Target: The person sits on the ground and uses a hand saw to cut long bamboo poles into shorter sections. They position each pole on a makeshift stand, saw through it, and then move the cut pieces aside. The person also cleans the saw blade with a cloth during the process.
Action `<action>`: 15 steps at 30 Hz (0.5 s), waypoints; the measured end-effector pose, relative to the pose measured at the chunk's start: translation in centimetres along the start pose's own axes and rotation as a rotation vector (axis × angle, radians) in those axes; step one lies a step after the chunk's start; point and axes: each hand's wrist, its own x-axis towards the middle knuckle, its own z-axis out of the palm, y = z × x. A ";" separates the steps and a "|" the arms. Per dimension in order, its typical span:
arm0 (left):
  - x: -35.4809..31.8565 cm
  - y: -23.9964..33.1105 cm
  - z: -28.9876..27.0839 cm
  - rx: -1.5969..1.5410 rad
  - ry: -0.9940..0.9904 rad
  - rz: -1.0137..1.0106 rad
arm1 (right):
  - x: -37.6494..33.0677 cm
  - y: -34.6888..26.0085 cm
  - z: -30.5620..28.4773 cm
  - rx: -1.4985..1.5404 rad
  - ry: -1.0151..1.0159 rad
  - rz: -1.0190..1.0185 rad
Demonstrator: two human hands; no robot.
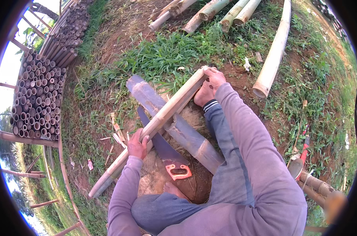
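I hold a long pale bamboo pole (174,104) slanting from lower left to upper right. My left hand (137,145) grips it partway along, and my right hand (214,77) is closed over its far end. Under the pole lies a wide grey split bamboo piece (186,133) across a brown rock. A handsaw with an orange handle (177,170) rests on the rock between my legs. One bare foot (204,94) sits by the pole's far end; my other foot (174,190) shows near the saw handle.
Stacked cut bamboo tubes (36,98) fill a rack at left. Thick bamboo poles (273,55) lie on the grass and dirt at upper right. A red-handled tool (300,155) and a bamboo stump (324,192) sit at right. Wood chips litter the ground.
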 end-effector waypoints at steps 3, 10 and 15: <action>-0.2 0.4 0.0 -0.015 0.011 0.017 | -1.4 -1.1 0.4 0.073 0.075 0.038; 0.3 0.6 0.4 -0.012 0.038 0.030 | 1.3 0.2 -0.6 -0.002 0.003 0.029; 0.2 -0.2 0.8 -0.004 0.051 0.029 | 2.1 0.5 -0.8 -0.023 0.049 0.070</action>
